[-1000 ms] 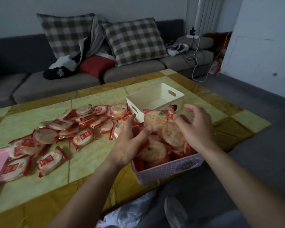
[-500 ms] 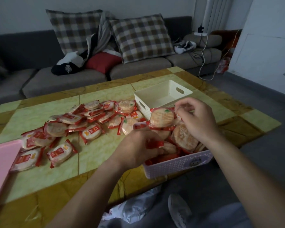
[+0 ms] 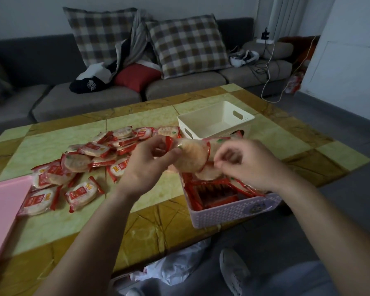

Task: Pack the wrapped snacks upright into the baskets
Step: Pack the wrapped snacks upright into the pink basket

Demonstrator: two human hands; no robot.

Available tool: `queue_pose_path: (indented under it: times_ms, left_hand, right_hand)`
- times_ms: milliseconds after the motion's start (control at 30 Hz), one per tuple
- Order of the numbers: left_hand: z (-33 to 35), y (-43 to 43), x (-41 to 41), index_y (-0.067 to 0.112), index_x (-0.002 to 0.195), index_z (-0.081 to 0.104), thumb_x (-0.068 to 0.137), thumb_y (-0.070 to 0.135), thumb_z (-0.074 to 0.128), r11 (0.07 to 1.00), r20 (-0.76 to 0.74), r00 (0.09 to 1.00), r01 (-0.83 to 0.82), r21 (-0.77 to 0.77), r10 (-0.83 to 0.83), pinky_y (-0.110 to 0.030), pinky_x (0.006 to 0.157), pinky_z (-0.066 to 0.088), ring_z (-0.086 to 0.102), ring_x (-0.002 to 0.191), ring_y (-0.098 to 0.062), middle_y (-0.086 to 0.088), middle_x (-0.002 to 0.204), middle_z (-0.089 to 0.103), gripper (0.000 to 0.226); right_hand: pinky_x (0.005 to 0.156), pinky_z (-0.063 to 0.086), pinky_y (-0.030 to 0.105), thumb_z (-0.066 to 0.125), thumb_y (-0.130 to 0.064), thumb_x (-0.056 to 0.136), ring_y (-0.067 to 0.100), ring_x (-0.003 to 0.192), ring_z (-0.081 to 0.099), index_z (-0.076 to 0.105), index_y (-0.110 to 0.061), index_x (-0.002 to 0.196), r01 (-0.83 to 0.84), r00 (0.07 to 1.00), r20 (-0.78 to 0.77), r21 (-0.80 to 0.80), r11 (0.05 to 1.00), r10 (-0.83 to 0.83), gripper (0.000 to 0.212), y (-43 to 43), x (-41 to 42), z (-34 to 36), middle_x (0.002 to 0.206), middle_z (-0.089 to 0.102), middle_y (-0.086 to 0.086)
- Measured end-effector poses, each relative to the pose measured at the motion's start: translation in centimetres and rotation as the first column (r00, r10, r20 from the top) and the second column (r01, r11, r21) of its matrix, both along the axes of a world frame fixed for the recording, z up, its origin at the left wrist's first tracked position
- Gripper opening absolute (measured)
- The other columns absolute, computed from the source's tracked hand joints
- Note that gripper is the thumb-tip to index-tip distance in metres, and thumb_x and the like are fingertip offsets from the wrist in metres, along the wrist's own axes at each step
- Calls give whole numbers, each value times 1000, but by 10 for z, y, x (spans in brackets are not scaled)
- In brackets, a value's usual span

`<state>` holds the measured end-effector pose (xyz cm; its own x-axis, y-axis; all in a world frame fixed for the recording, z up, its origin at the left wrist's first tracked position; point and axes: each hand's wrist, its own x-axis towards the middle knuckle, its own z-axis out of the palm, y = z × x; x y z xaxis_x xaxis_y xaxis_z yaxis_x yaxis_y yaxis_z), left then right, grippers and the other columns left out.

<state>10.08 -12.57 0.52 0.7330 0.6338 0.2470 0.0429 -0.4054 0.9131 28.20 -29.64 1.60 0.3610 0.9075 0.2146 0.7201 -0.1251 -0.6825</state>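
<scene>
Wrapped snacks (image 3: 83, 165) lie in a loose heap across the left and middle of the tiled worktop (image 3: 51, 223), flat and overlapping. One held snack (image 3: 192, 155) hangs above the lilac basket (image 3: 233, 212), its round face turned to the camera. The left hand (image 3: 152, 163) pinches its red left end between thumb and fingers. The right hand (image 3: 246, 165) has its curled fingertips meeting at the right edge and seems to pinch the wrapper there.

The lilac basket holds red-edged packets standing on edge along its left side and far end, with some lying lower down in the middle. The hands and the held snack hide its far rows. Behind it, the cream basket (image 3: 216, 120) shows its pale inner floor.

A pink panel (image 3: 0, 210) is cut off by the left border, so I cannot tell what it is.

The lilac basket sits right at the worktop's near edge. Bare tile lies between it and the heap.
</scene>
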Motion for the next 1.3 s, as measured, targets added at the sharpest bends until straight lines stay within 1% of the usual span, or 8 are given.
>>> queue_pose_path:
  times_ms: [167, 267, 367, 467, 667, 933, 1100, 1300]
  left_hand:
    - [-1, 15, -10, 16, 112, 64, 92, 24, 62, 989, 51, 989, 138, 50, -141, -36, 84, 54, 67, 100, -19, 0, 103, 69, 21]
    - [-5, 19, -12, 7, 112, 60, 95, 16, 59, 955, 15, 965, 257, 151, -262, -36, 81, 50, 61, 97, -18, 1, 103, 64, 19]
    - [-6, 21, -12, 11, 112, 61, 95, 16, 61, 924, -17, 940, 339, 177, -341, -43, 91, 52, 58, 119, -19, -3, 120, 62, 18]
    - [-4, 20, -14, 24, 111, 65, 93, 24, 63, 896, -56, 915, 404, 184, -400, -51, 105, 48, 46, 139, -21, -2, 136, 56, 19]
    - [2, 21, -20, 23, 109, 67, 90, 24, 63, 890, -94, 899, 438, 128, -428, -51, 107, 47, 47, 139, -19, 2, 140, 55, 19]
    - [4, -1, -5, 10, 111, 68, 94, 13, 62, 826, -201, 879, 476, 304, -432, -37, 98, 51, 55, 123, -15, -2, 129, 59, 18]
    - [0, -14, 6, 22, 111, 70, 94, 6, 60, 778, -335, 879, 462, 426, -338, -18, 94, 47, 47, 123, 2, 1, 134, 53, 25]
    - [-2, -24, 11, 23, 113, 69, 95, 5, 62, 708, -424, 882, 434, 557, -206, 3, 90, 31, 45, 117, -1, 2, 136, 51, 27]
  right_hand:
    - [80, 57, 28, 64, -42, 94, 1, 92, 67, 74, -32, 110, -105, 911, 312, -459, 882, 271, 21, -6, -35, -8, 104, 74, -15]
    - [80, 58, 41, 61, -47, 89, 17, 98, 66, 68, -28, 117, -57, 865, 383, -569, 820, 326, 35, -5, -43, -14, 107, 72, -7]
    - [86, 57, 43, 68, -36, 88, 20, 109, 65, 64, -30, 131, -32, 841, 414, -606, 795, 349, 43, -3, -40, -17, 120, 70, -5]
    - [89, 56, 37, 73, -20, 88, 12, 112, 64, 65, -37, 129, -41, 879, 379, -544, 838, 289, 45, -4, -34, -16, 124, 69, -12]
    - [100, 50, 35, 80, -37, 84, -5, 106, 62, 71, -46, 107, -72, 960, 229, -352, 933, 160, 27, -18, -7, -5, 109, 70, -27]
    - [65, 55, 26, 74, -21, 87, 2, 87, 69, 75, -37, 94, 114, 987, -111, -18, 993, -115, 17, -38, 24, 16, 97, 72, -19]
    - [78, 49, 29, 75, -20, 86, 0, 93, 69, 77, -32, 91, 220, 938, -285, 47, 974, -198, 14, -35, 31, 9, 98, 76, -14]
    - [94, 57, 36, 74, -22, 91, 0, 94, 71, 76, -30, 99, 208, 909, -373, 22, 978, -185, 12, -29, 33, -2, 100, 77, -11]
